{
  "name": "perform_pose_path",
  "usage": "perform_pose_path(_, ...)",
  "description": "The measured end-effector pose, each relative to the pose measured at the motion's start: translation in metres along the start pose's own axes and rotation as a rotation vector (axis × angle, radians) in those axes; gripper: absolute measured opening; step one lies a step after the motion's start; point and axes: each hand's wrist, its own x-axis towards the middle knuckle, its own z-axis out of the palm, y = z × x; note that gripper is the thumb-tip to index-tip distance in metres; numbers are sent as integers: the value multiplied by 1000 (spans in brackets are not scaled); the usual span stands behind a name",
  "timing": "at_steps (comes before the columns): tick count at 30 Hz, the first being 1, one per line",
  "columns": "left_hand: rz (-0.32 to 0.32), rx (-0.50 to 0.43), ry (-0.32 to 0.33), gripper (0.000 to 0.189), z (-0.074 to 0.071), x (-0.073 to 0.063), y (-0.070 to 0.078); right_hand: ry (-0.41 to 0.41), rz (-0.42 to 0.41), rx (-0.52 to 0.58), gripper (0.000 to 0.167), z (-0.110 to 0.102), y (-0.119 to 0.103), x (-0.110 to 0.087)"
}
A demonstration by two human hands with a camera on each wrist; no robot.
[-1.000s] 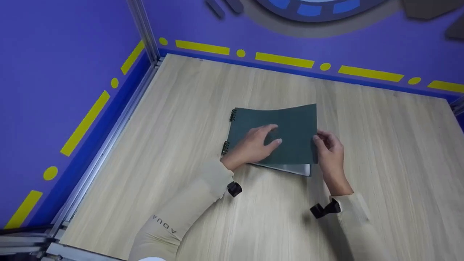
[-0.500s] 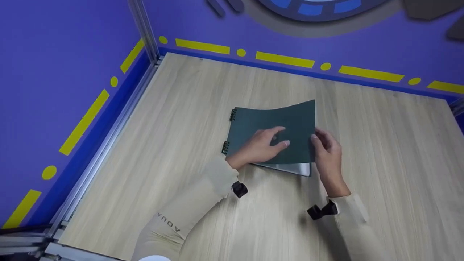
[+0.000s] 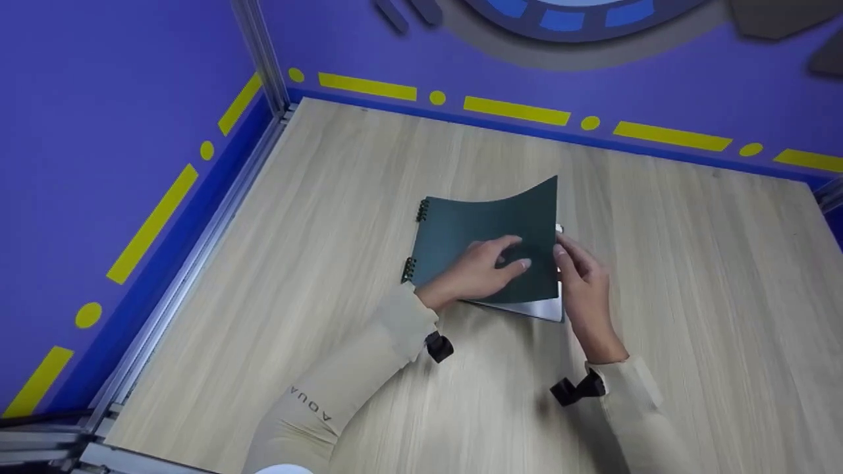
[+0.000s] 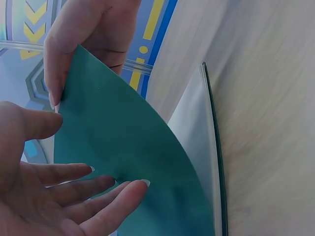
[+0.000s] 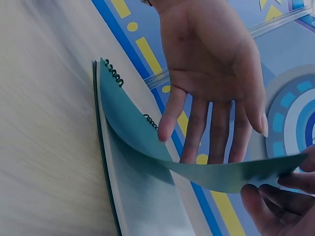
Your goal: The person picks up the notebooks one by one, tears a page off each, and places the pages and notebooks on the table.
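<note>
Well to the left of the notebook [image 3: 454, 224], a purple-blue wall [image 3: 99, 99] marked with yellow dashes [image 3: 153, 224] runs alongside the bench [image 3: 329, 197], with a metal rail [image 3: 191, 253] at its foot. Nearer, below and left of the notebook, my left sleeve [image 3: 369, 342], beige with dark lettering, slants up toward it, and a black device [image 3: 439, 347] sits at that wrist. The notebook lies on the wood-grained bench, two groups of dark rings [image 3: 423, 210] along its left edge. Over the middle of the notebook I have my left hand [image 3: 475, 270], fingers spread and loosely extended, gripping nothing; I cannot tell whether the fingertips press on it. Its green front cover [image 3: 487, 220] bows upward toward the notebook's right side, so that pale sheets [image 4: 192, 118] show in the gap beneath, above the dark back cover [image 4: 224, 187]. At the notebook's right edge, my right hand [image 3: 586, 286] pinches the raised edge of the front cover, thumb on the green face and fingers behind. Below and right of the notebook comes my right sleeve [image 3: 642, 401], also beige, with another black device [image 3: 577, 388] at the wrist.
</note>
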Motion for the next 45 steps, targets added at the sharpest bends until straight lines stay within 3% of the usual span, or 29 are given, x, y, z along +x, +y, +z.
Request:
perform_pose_path(18, -39, 1, -13, 74, 2, 2, 0, -194, -107, -67, 40, 17, -3, -4)
perform_pose_path(26, -44, -10, -24, 79, 0, 0, -2, -218, -205, -156, 42, 23, -2, -4)
perform_pose_path(32, -54, 16, -44, 82, -1, -2, -4, -226, -226, -139, 48, 24, -1, -4)
perform_pose_path(38, -41, 16, -19, 72, -1, -2, -5, -237, -210, -123, 52, 23, -1, -3)
perform_pose_path(45, 31, -78, 45, 34, 1, -2, -6, -233, -170, -84, 50, 23, -1, -1)
